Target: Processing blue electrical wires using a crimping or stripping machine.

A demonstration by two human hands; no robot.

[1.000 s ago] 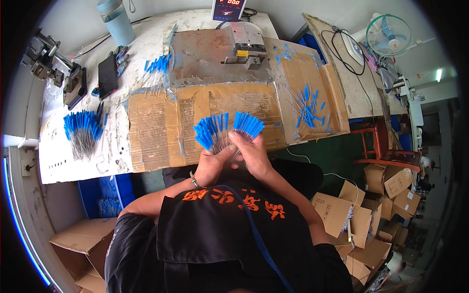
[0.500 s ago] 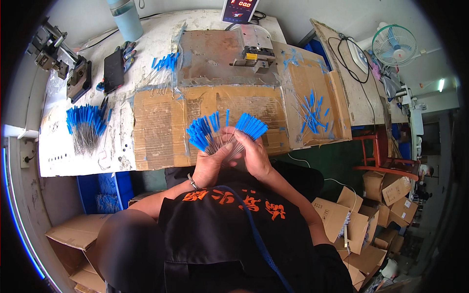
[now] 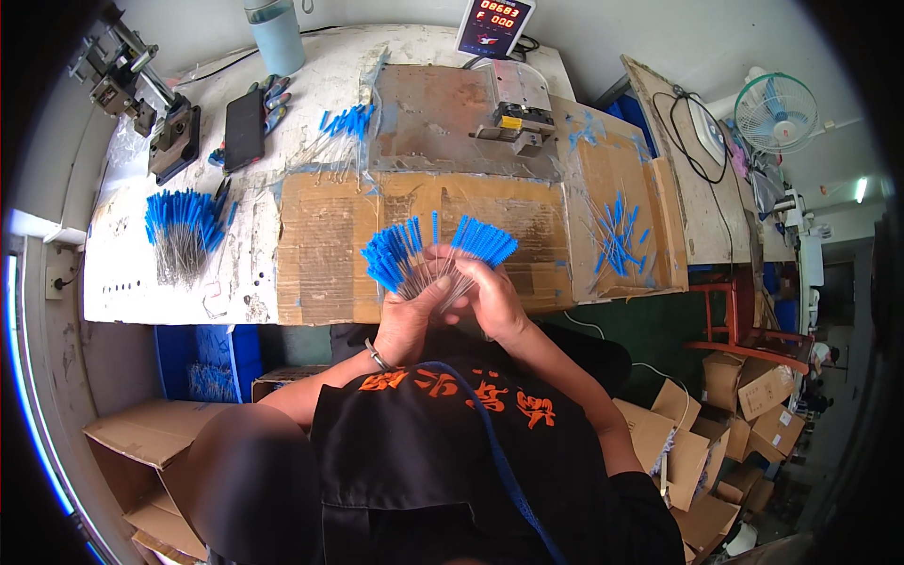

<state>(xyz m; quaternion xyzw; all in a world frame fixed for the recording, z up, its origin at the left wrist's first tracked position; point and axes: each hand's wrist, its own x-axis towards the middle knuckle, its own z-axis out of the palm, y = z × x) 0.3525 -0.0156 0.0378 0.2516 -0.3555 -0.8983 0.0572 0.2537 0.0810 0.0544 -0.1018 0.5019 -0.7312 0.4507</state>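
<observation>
Spread like a fan over the bench's front edge are thin wire-stemmed brushes with blue bristle tips. My left hand (image 3: pixel 407 322) is closed round the wire stems of the left bunch of brushes (image 3: pixel 388 258), thumb across them. Closed on the stems of the right bunch of brushes (image 3: pixel 485 242) is my right hand (image 3: pixel 497 303). A single brush (image 3: pixel 435 228) stands up in the gap between the two bunches. The hands nearly touch, and the lower stem ends are partly hidden by the fingers.
A thick pile of brushes (image 3: pixel 186 231) lies at left, with smaller heaps at the back (image 3: pixel 347 122) and on the right cardboard (image 3: pixel 619 240). Beyond the cardboard mat (image 3: pixel 325 250) are a metal plate (image 3: pixel 424 113) and a small fixture (image 3: pixel 521 108). A hand press (image 3: pixel 174 141) stands far left.
The view has shifted, so the bench appears farther right. Both hands keep hold of the brushes in nearly the same pose, and the right bunch sits slightly closer to the single brush.
</observation>
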